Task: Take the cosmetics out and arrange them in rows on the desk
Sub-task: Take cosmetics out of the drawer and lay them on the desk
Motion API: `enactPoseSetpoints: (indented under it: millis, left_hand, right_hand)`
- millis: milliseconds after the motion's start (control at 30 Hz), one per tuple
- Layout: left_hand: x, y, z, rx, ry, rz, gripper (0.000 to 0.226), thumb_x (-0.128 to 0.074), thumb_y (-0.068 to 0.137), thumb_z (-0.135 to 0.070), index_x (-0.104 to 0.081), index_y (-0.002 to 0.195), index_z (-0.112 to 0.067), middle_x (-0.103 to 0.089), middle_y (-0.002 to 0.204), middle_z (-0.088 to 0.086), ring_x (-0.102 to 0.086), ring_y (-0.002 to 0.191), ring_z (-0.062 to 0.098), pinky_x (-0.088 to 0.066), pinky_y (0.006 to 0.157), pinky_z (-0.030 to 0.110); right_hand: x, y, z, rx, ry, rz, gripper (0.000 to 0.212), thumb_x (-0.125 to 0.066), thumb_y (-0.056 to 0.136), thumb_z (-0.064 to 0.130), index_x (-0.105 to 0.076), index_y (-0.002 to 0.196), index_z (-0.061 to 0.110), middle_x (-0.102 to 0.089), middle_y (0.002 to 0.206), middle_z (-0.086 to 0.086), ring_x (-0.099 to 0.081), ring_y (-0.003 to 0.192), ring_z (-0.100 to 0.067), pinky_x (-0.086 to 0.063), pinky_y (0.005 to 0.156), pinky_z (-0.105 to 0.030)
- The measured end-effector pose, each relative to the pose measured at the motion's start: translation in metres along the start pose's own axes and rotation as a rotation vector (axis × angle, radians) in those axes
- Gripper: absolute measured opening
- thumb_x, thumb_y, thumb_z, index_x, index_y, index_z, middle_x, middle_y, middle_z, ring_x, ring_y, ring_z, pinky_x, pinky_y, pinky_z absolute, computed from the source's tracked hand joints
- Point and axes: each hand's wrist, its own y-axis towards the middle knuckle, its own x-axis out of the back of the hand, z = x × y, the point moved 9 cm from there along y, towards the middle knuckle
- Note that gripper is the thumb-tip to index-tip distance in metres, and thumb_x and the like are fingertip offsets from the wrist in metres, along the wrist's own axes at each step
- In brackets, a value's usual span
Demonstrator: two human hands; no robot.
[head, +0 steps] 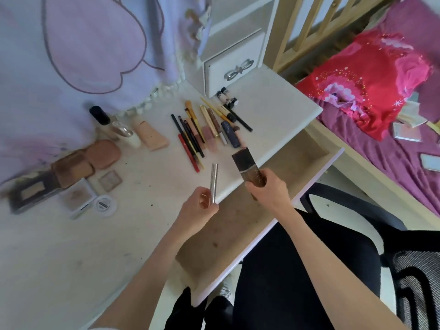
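White desk [71,246] with cosmetics laid in rows.
Left hand [198,210] grips silver tube [213,182]; right hand [267,189] grips brown bottle [247,166].

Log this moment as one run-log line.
left hand: holds silver tube | right hand: holds dark brown bottle | drawer: open | pencils, compacts: grouped on desk

Home bedroom, at a white dressing desk [273,108] strewn with cosmetics [207,129]. Far side: small white drawer unit [234,72] with a bow-shaped handle, lilac cartoon fabric [83,55] on the left. Right: wooden-framed bed [357,148], purple sheet, red pillow [366,82]; black mesh chair [409,270] near.
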Motion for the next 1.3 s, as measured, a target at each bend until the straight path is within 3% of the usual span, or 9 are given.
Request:
enactPoseSetpoints:
  millis: [167,367,467,533,667,933,1100,1200,1300]
  left_hand:
    - [0.071,-0.011,0.024,0.069,-0.075,-0.192,0.016,-0.057,0.087,-0.014,-0.050,0.101,-0.019,-0.060,0.089,-0.002,-0.059,0.080,0.014,-0.043,0.063,0.018]
    - [0.142,-0.012,0.057,0.108,-0.282,-0.338,0.015,-0.060,0.081,-0.009,-0.054,0.088,-0.022,-0.063,0.079,-0.001,-0.062,0.080,0.020,-0.049,0.079,0.036]
    - [0.167,-0.012,0.070,0.127,-0.337,-0.370,0.020,-0.060,0.079,-0.006,-0.054,0.083,-0.025,-0.063,0.076,-0.003,-0.062,0.077,0.019,-0.050,0.083,0.041]
    - [0.179,-0.013,0.079,0.133,-0.338,-0.381,0.020,-0.060,0.080,-0.008,-0.055,0.084,-0.027,-0.064,0.078,-0.003,-0.062,0.079,0.019,-0.049,0.083,0.040]
    - [0.196,-0.018,0.092,0.135,-0.375,-0.403,0.023,-0.058,0.082,-0.006,-0.055,0.084,-0.028,-0.063,0.079,-0.004,-0.061,0.079,0.018,-0.049,0.082,0.037]
    - [0.200,-0.021,0.093,0.126,-0.370,-0.380,0.014,-0.055,0.086,-0.009,-0.056,0.087,-0.023,-0.062,0.072,-0.002,-0.057,0.065,0.008,-0.047,0.067,0.022]
    - [0.188,-0.032,0.082,0.100,-0.335,-0.353,0.011,-0.059,0.086,-0.014,-0.059,0.092,-0.023,-0.066,0.081,-0.003,-0.062,0.076,0.009,-0.052,0.075,0.025]
    - [0.172,-0.038,0.073,0.076,-0.293,-0.302,0.011,-0.061,0.085,-0.017,-0.060,0.095,-0.020,-0.066,0.079,-0.005,-0.062,0.076,0.009,-0.049,0.070,0.017]
    - [0.144,-0.036,0.062,0.063,-0.243,-0.222,0.015,-0.062,0.085,-0.017,-0.062,0.099,-0.018,-0.067,0.078,-0.005,-0.062,0.073,0.006,-0.045,0.066,0.009]
  right_hand:
    - [-0.055,0.006,0.060,0.050,0.120,0.031,0.037,-0.068,0.082,0.024,-0.052,0.114,0.015,-0.056,0.106,-0.002,-0.058,0.086,-0.015,-0.048,0.071,-0.019]
    - [-0.123,0.022,0.135,0.153,0.188,0.060,0.020,-0.068,0.081,0.019,-0.055,0.096,0.017,-0.055,0.080,0.010,-0.049,0.070,-0.003,-0.037,0.055,-0.004]
    - [-0.158,0.029,0.156,0.175,0.248,0.094,0.025,-0.070,0.079,0.013,-0.056,0.100,0.013,-0.059,0.085,0.008,-0.055,0.078,-0.009,-0.042,0.066,-0.009]
    - [-0.176,0.032,0.162,0.182,0.273,0.097,0.031,-0.074,0.077,0.015,-0.058,0.104,0.013,-0.064,0.093,0.002,-0.059,0.084,-0.013,-0.047,0.072,-0.017]
    - [-0.198,0.036,0.171,0.222,0.264,0.080,0.039,-0.075,0.077,0.015,-0.059,0.113,0.011,-0.066,0.099,-0.001,-0.060,0.089,-0.013,-0.046,0.070,-0.008]
    - [-0.214,0.040,0.189,0.291,0.136,0.112,0.045,-0.070,0.081,0.014,-0.055,0.123,0.011,-0.065,0.113,-0.004,-0.057,0.102,-0.017,-0.050,0.087,-0.031]
    - [-0.207,0.036,0.181,0.253,0.133,0.124,0.046,-0.068,0.083,0.014,-0.052,0.127,0.011,-0.061,0.114,0.000,-0.055,0.102,-0.012,-0.048,0.089,-0.025]
    - [-0.184,0.027,0.160,0.207,0.144,0.063,0.035,-0.056,0.090,0.008,-0.053,0.125,0.010,-0.060,0.114,0.000,-0.055,0.099,-0.010,-0.046,0.085,-0.020]
    - [-0.156,0.017,0.133,0.140,0.204,-0.012,0.022,-0.049,0.094,0.012,-0.062,0.112,0.009,-0.064,0.095,0.003,-0.060,0.088,-0.013,-0.047,0.077,-0.020]
